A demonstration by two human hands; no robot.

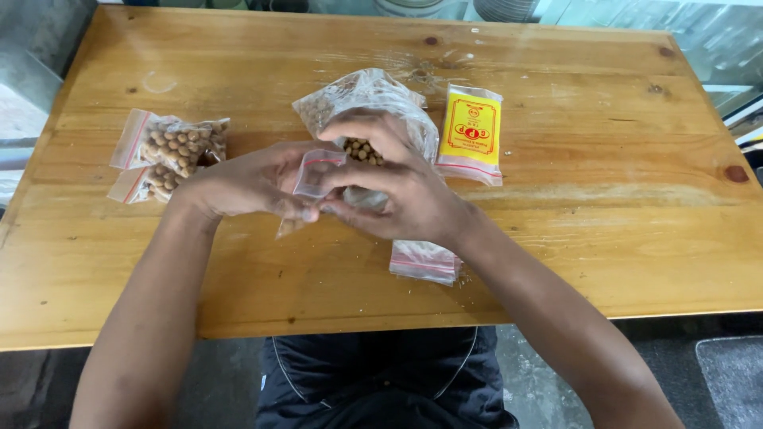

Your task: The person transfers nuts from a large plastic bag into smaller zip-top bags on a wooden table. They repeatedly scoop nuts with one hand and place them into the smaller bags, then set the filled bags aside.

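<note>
Both arms reach in from the bottom and meet over the middle of the wooden table (pixel 556 238). The left hand (pixel 246 184) lies with its back up, fingers curled to the right, and pinches a small clear bag (pixel 318 171) with a red strip at its top. The right hand (pixel 397 187) bends over it from the other side, fingers curved down, pinching the same small bag. Just behind the hands sits a big clear bag of brown beans (pixel 362 107), open at the front. Two small filled bags (pixel 171 151) lie to the left, well apart from the hands. A yellow packet (pixel 470 131) lies to the right. A flat stack of empty bags (pixel 424 260) lies near the right wrist.
</note>
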